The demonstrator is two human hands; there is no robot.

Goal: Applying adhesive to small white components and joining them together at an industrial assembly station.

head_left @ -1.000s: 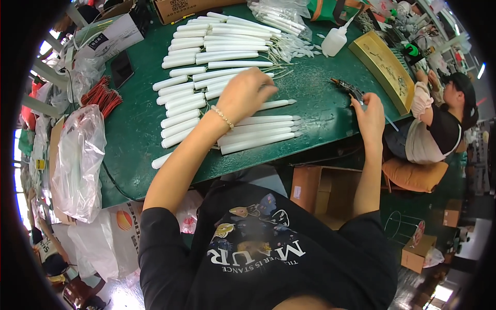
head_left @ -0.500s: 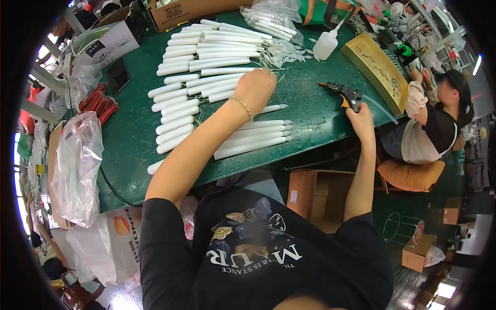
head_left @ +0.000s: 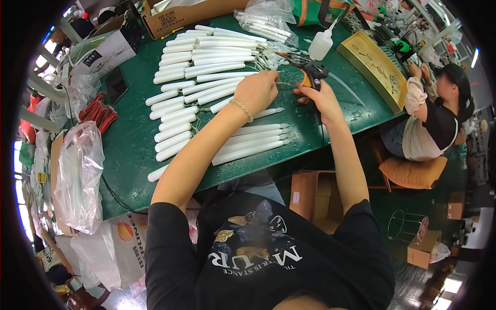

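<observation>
In my right hand (head_left: 324,101) is a black and orange glue gun (head_left: 309,72), gripped by its handle. Its nozzle points to the far left, and a clear glue stick (head_left: 347,89) trails from its back. My left hand (head_left: 258,89) is closed in a pinch just left of the gun; what its fingers hold is hidden. Rows of white candle-shaped tubes (head_left: 219,53), some with thin wires, lie to the left and beyond that hand. Nearer me, several white candles (head_left: 253,144) with pointed tips lie side by side, partly under my left wrist.
A white squeeze bottle (head_left: 321,45) and a shallow gold tray (head_left: 351,50) stand at the far right. Red wires (head_left: 98,107) and a dark phone (head_left: 117,84) lie at the left. A co-worker (head_left: 431,111) sits to the right. An open carton (head_left: 305,194) is below the table edge.
My right hand has brought the glue gun leftward and slightly away from me, close to my left hand. The left hand has shifted only slightly and remains closed.
</observation>
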